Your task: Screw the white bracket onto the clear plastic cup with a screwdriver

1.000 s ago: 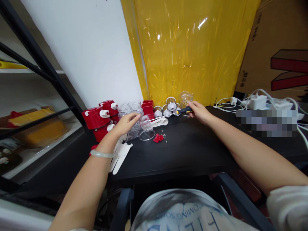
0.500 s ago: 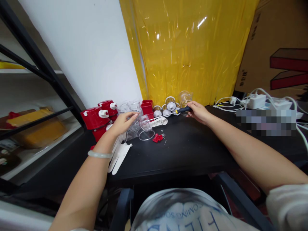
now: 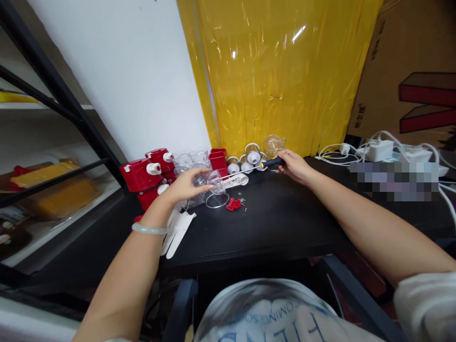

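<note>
My right hand is closed round the black and yellow handle of a long screwdriver. Its thin shaft points left, and the tip reaches a clear plastic container; whether it touches is too small to tell. My left hand has its thumb and fingers around the left side of this container. Below it, a clear round rim shows on the black table. Close by on the right lie small red plastic parts and several loose screws.
Red housings with white knobs are stacked at the left, near long white plastic strips. Behind stand red bins, white-capped cylinders and another clear container. White cables and adapters lie at the right.
My left hand has lowered slightly and moved right, its fingers closing round the clear container. The right hand and screwdriver have hardly moved.
</note>
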Demonstrator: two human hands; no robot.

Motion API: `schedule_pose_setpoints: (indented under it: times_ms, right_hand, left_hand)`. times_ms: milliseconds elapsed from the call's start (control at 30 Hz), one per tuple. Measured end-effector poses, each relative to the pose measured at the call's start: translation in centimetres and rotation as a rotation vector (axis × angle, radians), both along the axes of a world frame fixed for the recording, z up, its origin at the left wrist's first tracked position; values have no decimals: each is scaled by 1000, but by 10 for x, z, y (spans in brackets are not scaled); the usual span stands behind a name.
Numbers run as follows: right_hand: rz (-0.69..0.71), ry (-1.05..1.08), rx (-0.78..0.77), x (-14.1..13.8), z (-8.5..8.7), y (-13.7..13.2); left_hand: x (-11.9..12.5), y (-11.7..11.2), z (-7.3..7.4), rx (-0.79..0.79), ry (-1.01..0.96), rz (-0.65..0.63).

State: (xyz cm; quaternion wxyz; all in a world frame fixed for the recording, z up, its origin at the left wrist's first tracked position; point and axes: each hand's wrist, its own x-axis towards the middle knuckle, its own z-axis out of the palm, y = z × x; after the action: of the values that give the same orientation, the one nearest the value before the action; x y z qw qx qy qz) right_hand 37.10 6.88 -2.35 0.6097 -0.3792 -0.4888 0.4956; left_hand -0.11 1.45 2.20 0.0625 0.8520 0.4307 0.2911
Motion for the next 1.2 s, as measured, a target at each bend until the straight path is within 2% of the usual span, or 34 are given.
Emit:
schedule_pose_setpoints:
  times_ms: [167,367,500,633,733,800,900,1100,1200]
  right_hand:
    - [38,47,17,0,1,-2]
    - [120,115,56,5,3,-7]
    - [70,126,118,2,1,-3]
    - [-25,-32,140,2,-5,7]
    - [-51,-212,168,6,-11,12]
    - [-63,-256,185,8,-12,12]
    - [-53,-169,155,6,-8,7]
    - [141,129,63,1,6,-11]
    - [116,130,70,1,7,-12]
  left_hand:
    - [4,-2,-1,44,16,-36]
    - [9,-1,-4,172,98,-72]
    - [15,-4,-6,189,154,-77]
    - [19,-7,-4,173,199,-54]
    - [20,-9,-3,161,209,-49]
    - [21,-10,-1,154,213,-43]
    - [22,-11,-1,149,227,-19]
    - [24,-11,-2,161,240,2]
    - [24,-10,-2,155,236,2]
